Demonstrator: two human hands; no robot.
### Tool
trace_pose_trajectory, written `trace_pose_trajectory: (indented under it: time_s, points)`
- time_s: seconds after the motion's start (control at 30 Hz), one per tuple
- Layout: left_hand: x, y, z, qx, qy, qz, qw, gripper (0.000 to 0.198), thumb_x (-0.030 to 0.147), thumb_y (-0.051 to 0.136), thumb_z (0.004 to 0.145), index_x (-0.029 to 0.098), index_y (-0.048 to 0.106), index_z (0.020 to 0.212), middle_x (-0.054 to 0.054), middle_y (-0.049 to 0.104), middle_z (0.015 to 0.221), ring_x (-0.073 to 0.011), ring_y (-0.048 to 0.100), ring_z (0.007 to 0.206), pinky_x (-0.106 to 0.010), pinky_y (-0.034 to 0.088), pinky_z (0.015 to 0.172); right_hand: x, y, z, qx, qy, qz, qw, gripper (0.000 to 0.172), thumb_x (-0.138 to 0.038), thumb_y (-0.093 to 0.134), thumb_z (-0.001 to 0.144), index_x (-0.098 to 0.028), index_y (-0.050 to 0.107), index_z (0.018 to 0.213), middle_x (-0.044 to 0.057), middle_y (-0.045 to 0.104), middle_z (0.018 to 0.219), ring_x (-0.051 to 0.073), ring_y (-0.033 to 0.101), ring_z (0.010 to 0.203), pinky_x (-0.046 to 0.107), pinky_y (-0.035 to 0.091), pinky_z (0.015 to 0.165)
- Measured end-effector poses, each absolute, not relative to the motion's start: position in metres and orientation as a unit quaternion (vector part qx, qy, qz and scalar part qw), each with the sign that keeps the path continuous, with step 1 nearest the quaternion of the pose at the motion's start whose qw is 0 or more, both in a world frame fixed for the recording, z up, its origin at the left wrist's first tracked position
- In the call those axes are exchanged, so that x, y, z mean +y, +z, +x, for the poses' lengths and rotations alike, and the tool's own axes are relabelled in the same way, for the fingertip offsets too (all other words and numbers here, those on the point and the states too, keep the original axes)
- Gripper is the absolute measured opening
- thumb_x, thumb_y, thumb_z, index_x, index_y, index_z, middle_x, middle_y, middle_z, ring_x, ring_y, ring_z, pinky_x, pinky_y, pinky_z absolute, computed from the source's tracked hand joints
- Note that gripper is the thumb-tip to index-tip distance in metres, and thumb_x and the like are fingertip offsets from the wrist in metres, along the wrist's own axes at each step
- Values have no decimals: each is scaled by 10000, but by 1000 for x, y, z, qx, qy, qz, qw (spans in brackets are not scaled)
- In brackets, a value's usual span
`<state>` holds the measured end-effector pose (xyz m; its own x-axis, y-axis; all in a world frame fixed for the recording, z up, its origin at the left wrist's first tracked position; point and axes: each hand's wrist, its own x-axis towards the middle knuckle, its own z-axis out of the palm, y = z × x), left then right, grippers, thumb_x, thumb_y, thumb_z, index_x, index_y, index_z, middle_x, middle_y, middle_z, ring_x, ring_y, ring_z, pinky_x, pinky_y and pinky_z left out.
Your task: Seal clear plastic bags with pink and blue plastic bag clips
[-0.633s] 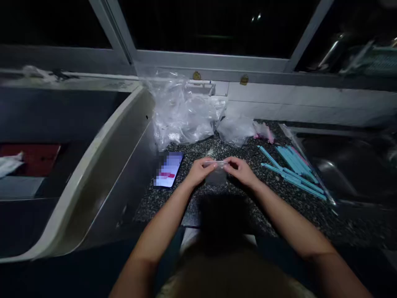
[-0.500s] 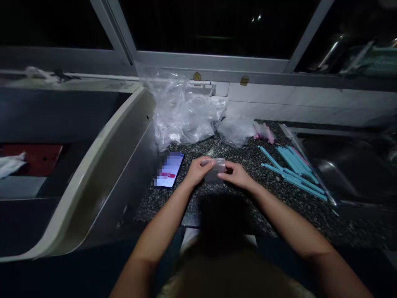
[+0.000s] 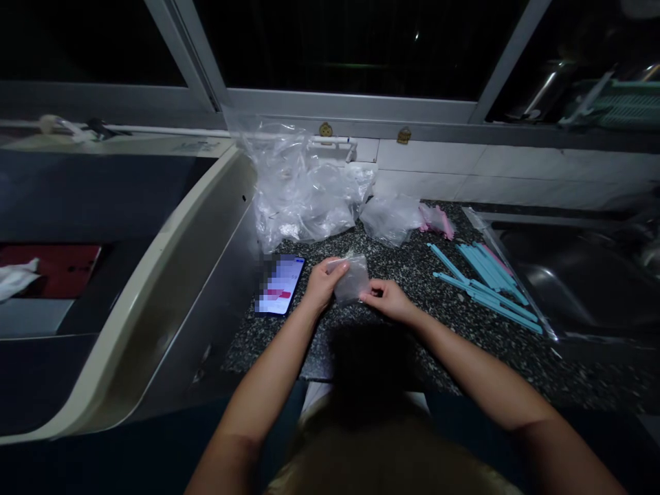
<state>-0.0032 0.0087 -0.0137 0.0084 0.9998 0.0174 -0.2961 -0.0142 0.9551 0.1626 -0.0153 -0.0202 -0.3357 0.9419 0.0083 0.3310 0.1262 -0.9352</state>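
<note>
A small clear plastic bag is held between both hands above the speckled counter. My left hand grips its left edge, thumb on the front face. At the lower right corner, the fingers of my right hand pinch the bag. Whether anything lies inside it I cannot make out. Left of my left hand rests a phone with its screen lit. Several light-blue plastic strips are spread out to the right of my right hand.
Crumpled clear plastic bags are heaped against the back wall, with another clear bag beside them. Pink pieces lie farther right. A metal sink borders the right side; a pale-edged appliance stands at the left.
The small bag has turned so that more of its face shows. My right hand has shifted down from its upper right side to its lower right corner.
</note>
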Motion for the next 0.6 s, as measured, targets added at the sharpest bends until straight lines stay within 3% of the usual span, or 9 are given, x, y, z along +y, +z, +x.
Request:
trace_pose_trajectory:
  time_s: [0.1,0.23,0.37,0.5,0.6]
  points:
    - [9,-15,-2,372,566,429,598,387,448,708,565,140,653,792,-4,631,687,-108,523,614,-221,395,621,-16,-20,163,-652,469,-482,349,259,-395,576,631,-136,560,638,-22,502,585,89,419,549,227,329,556]
    - [8,-17,-1,386,565,449,575,296,383,723,570,134,676,722,5,641,667,-100,517,606,-211,392,623,-21,-20,165,-641,480,-494,341,292,-424,586,613,-137,573,664,-34,481,549,76,390,504,218,319,514]
    - [9,-19,-1,396,564,429,584,301,377,727,558,132,682,727,3,651,664,-107,526,600,-220,400,622,-15,-7,202,-662,447,-513,316,325,-411,616,602,-145,625,788,-7,566,621,101,471,556,234,385,553]
    - [8,-17,0,393,547,416,611,325,391,735,534,131,679,722,-2,650,644,-110,528,577,-224,406,603,12,21,298,-611,174,-690,345,238,-348,545,698,-161,646,805,58,650,774,158,553,674,276,417,627]
    - [6,-15,1,406,532,436,602,324,403,733,527,129,674,689,-2,641,622,-109,519,559,-221,400,575,27,33,374,-522,30,-827,207,227,-287,531,739,-133,655,851,132,656,819,207,572,699,309,390,606]
